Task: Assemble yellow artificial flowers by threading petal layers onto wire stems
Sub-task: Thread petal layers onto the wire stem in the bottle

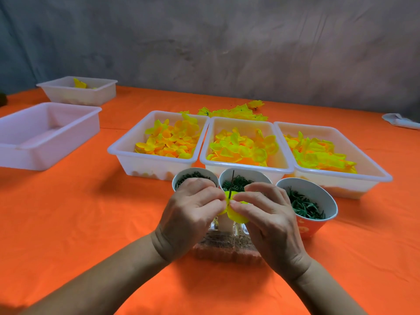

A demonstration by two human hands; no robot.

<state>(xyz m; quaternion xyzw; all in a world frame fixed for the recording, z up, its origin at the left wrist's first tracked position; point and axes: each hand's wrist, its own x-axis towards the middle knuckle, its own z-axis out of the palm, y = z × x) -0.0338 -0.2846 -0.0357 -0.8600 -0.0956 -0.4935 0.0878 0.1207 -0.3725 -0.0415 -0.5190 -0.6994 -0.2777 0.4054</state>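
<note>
Two bare forearms are seen entering from the bottom edge, meeting at centre above the counter (68, 201) with its orange cover. A yellow petal layer (236, 214) is pinched between both hands: left hand (191, 212) with fingers curled onto its left edge, right hand (270, 219) with thumb and fingertips gripping its right side. Both hands are closed on the petal, neither free. A thin dark wire stem (232, 184) is seen rising from the petal's centre, its long axis near upright, tipped slightly away from the camera. The stem sits right between the two sets of fingertips, equally near to each; which hand actually holds the stem cannot be told, since its lower part is hidden.

Judged step: the petal layer is being slid along the stem. Any further travel would be along that upright axis.

Under the hands a clear plastic box (227, 248) is partly hidden. Just beyond, three cups of green parts are set: left cup (193, 176), middle cup (243, 176), right cup (311, 201). Behind them three white trays of yellow petals are lined up: left tray (127, 153), centre tray (281, 160), right tray (372, 164). Finished flowers (236, 111) are piled behind the trays. Two more trays are placed far left: near one (34, 155), far one (79, 96).
</note>
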